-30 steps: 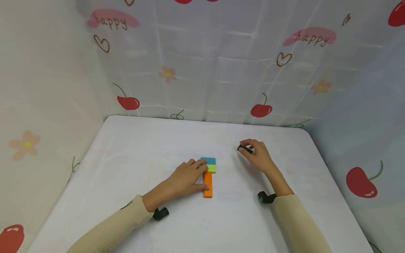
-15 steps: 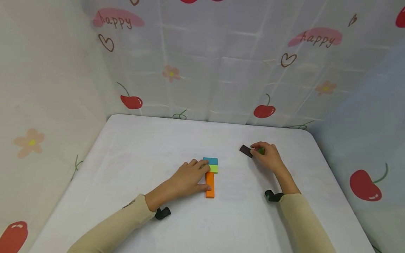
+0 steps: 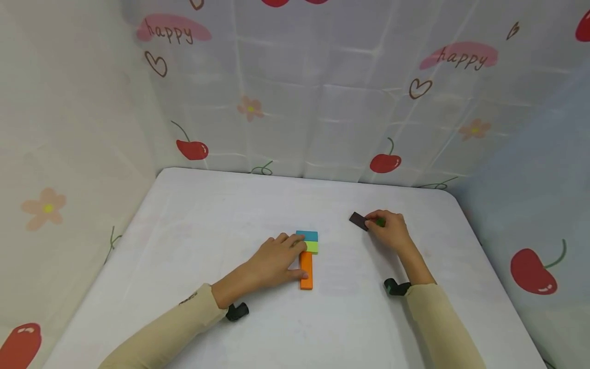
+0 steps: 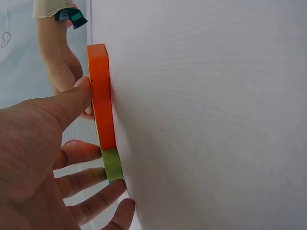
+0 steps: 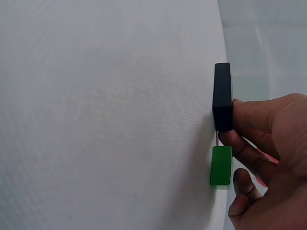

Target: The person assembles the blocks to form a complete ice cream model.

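In the head view my left hand [image 3: 274,260] rests against a row of flat wooden blocks. Its thumb touches the orange block [image 3: 306,271], and its outstretched fingers reach the lime-green block [image 3: 312,247] and the blue block [image 3: 308,236]. The left wrist view shows the thumb at the side of the orange block [image 4: 99,96], fingers beside the green one [image 4: 112,164]. To the right, my right hand [image 3: 391,229] pinches the near end of a dark block [image 3: 358,221] at the table surface. A green block [image 5: 221,166], partly hidden in the head view, lies below that hand's fingers.
The white table [image 3: 221,215] meets a patterned curtain [image 3: 304,102] at its back edge. Black wrist devices hang below the left cuff [image 3: 237,311] and right cuff [image 3: 395,287]. White table surface separates the block row from the dark block.
One second ago my right hand held the dark block tilted further left; now the block lies flat and the hand sits right of it, with green showing beneath. My left hand keeps its place.
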